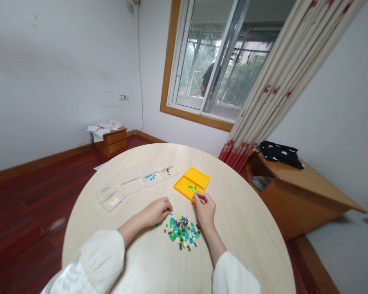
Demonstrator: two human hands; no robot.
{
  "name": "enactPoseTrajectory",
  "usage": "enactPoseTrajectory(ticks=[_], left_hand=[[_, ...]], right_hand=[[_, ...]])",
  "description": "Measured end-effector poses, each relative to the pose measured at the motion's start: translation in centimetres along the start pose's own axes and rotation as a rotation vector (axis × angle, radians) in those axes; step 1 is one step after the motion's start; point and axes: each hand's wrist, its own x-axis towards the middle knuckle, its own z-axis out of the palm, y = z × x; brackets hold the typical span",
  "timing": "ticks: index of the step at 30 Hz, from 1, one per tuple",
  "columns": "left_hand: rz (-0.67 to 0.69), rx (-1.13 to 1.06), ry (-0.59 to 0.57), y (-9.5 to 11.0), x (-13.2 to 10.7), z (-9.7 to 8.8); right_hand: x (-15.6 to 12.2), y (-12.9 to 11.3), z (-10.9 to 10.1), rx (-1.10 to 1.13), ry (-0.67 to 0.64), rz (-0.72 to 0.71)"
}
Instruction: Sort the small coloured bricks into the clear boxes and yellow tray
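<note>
A mixed pile of small building bricks (184, 232) in green, blue, dark brown, yellow and cream lies on the round table. At the pile's upper left, my left hand (157, 210) is closed in a pinch, with a small blue brick (171, 213) at its fingertips. My right hand (206, 207) reaches over the near edge of an open yellow box (187, 179), its thumb and fingers pinching what looks like a small green brick (196, 193). Several green bricks (190, 187) rest inside that box.
Left of the yellow box, clear plastic boxes stand in a row: one with brown pieces (169, 172), one with blue pieces (150, 178), one with pale bits (133, 186), one with a yellow piece (112, 200). A wooden desk (306, 183) stands right of the table.
</note>
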Motion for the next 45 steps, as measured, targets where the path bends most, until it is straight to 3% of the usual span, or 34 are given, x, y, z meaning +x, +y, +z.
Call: enactPoseTrajectory(ticks=[6,12,20,25,27,30,33,41,45], left_hand=[[-0.012,0.019,-0.004,0.2,-0.1,-0.1],[-0.032,0.006,0.035,0.3,-0.1,-0.2],[-0.178,-0.271,0.194,0.6,0.2,-0.1],[-0.289,-0.682,0.280,0.8,0.9,-0.2],[-0.334,-0.812,0.282,1.0,0.9,-0.4],[-0.355,-0.907,0.254,1.2,0.7,-0.7],[-0.345,-0.929,0.203,1.5,0.4,-0.8],[-0.285,-0.895,0.089,1.3,0.4,-0.6],[-0.362,-0.833,0.184,0.6,0.7,-0.3]], right_hand=[[0.6,0.8,0.0,0.098,0.037,0.059],[0.3,1.0,0.2,0.096,0.007,0.006],[-0.1,1.3,0.3,0.031,-0.004,-0.045],[-1.6,-0.5,0.7,-0.153,-0.227,-0.339],[-2.5,-1.6,1.1,-0.189,-0.350,-0.469],[-3.6,-2.9,1.7,-0.207,-0.508,-0.553],[-4.1,-3.2,2.0,-0.217,-0.562,-0.540],[-4.1,-2.7,1.9,-0.274,-0.514,-0.473],[-4.0,-2.9,1.9,-0.289,-0.473,-0.463]])
